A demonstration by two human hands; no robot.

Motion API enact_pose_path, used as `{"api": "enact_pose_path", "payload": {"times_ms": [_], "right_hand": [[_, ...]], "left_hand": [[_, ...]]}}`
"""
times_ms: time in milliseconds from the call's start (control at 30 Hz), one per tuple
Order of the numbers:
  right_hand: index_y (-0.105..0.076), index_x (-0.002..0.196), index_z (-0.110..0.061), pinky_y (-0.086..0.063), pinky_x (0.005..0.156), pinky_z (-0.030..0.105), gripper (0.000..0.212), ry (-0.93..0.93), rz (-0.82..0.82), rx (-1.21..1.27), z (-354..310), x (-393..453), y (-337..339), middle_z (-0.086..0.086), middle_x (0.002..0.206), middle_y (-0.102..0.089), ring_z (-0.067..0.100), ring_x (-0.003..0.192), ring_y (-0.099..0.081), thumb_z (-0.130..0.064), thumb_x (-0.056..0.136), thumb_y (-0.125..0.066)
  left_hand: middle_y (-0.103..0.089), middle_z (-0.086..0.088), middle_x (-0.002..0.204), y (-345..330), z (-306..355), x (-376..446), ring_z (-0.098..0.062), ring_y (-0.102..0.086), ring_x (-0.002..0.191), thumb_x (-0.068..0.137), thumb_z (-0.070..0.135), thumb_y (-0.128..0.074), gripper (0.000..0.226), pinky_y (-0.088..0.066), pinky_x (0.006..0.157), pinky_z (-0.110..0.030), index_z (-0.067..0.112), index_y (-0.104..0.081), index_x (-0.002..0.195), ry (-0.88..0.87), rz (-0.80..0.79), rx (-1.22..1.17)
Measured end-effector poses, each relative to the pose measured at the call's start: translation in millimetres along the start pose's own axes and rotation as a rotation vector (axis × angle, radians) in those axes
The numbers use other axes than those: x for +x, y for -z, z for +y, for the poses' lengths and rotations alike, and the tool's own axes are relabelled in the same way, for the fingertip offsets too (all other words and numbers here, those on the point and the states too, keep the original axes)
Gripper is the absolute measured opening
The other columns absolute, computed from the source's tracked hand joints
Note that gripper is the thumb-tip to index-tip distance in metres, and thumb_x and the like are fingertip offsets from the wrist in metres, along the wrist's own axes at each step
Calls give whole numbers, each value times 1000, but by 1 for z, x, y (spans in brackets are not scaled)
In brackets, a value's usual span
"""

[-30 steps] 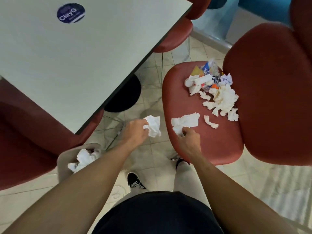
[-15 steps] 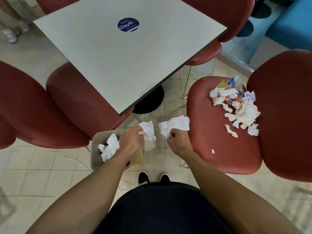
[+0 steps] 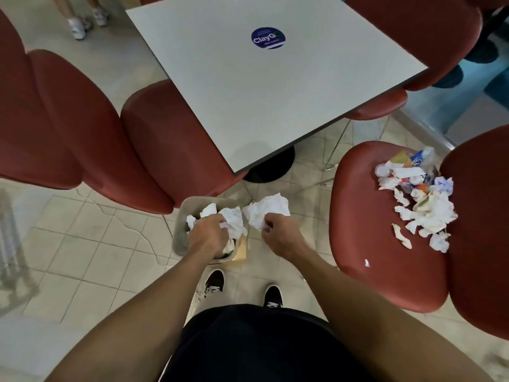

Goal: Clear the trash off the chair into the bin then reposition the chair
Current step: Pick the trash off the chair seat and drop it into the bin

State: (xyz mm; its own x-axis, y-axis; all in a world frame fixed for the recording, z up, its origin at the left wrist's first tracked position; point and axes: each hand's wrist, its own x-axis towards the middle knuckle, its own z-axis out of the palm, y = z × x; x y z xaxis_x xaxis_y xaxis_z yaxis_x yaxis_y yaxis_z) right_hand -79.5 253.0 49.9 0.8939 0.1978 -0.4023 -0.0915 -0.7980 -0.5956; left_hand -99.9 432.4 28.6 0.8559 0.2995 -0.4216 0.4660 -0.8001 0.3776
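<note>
A red chair point(image 3: 366, 216) stands at the right, its seat strewn with a heap of trash point(image 3: 418, 199): crumpled white tissues and coloured wrappers. A small beige bin point(image 3: 180, 232) sits on the floor in front of my feet, with white paper inside. My left hand point(image 3: 208, 235) is over the bin and grips a crumpled tissue point(image 3: 234, 221). My right hand point(image 3: 278, 232) pinches a second white tissue point(image 3: 265, 209) just right of the bin's rim, above the floor.
A grey square table point(image 3: 261, 86) with a round blue sticker point(image 3: 267, 37) stands ahead on a black base point(image 3: 272, 166). More red chairs point(image 3: 82, 128) surround it at left and far right. Another person's shoes point(image 3: 82, 22) show at top left. The floor is tiled.
Both hands carried their tissues left, away from the chair seat; the left hand now hangs over the bin and the right hand is beside its rim. The view swung left.
</note>
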Motion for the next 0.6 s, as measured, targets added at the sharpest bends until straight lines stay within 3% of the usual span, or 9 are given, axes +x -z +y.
{"api": "enact_pose_path", "payload": {"times_ms": [133,300,467,600], "right_hand": [[-32,56,-22,-26,50,26,34,-19,-44,-78,-24,9,-23,-5,58,-37,20,62,-36,-4,79,-50],[-36,60,-15,-21,46,25,26,-50,-71,-81,-59,22,-53,-2,57,-35,19,57,-32,-1,79,-48],[-50,74,-13,-31,49,26,11,-126,-108,-90,-81,36,-84,7,70,-51,26,65,-44,-5,81,-51],[-66,102,-17,-46,70,27,21,-195,-131,-82,-85,47,-103,12,96,-65,30,85,-59,-12,82,-58]], "left_hand": [[-63,-5,115,14,-29,6,-27,-58,105,88,22,-51,24,-42,79,-29,27,-65,107,66,-37,-19],[-61,-7,120,36,-71,24,-31,-57,109,89,23,-51,25,-44,86,-33,28,-63,110,92,-84,24],[-62,-6,119,45,-100,44,-30,-58,108,87,21,-53,30,-45,84,-33,26,-62,116,74,-157,54],[-59,-5,126,35,-117,56,-27,-56,113,86,21,-55,38,-45,87,-33,26,-59,124,64,-274,44]]}}
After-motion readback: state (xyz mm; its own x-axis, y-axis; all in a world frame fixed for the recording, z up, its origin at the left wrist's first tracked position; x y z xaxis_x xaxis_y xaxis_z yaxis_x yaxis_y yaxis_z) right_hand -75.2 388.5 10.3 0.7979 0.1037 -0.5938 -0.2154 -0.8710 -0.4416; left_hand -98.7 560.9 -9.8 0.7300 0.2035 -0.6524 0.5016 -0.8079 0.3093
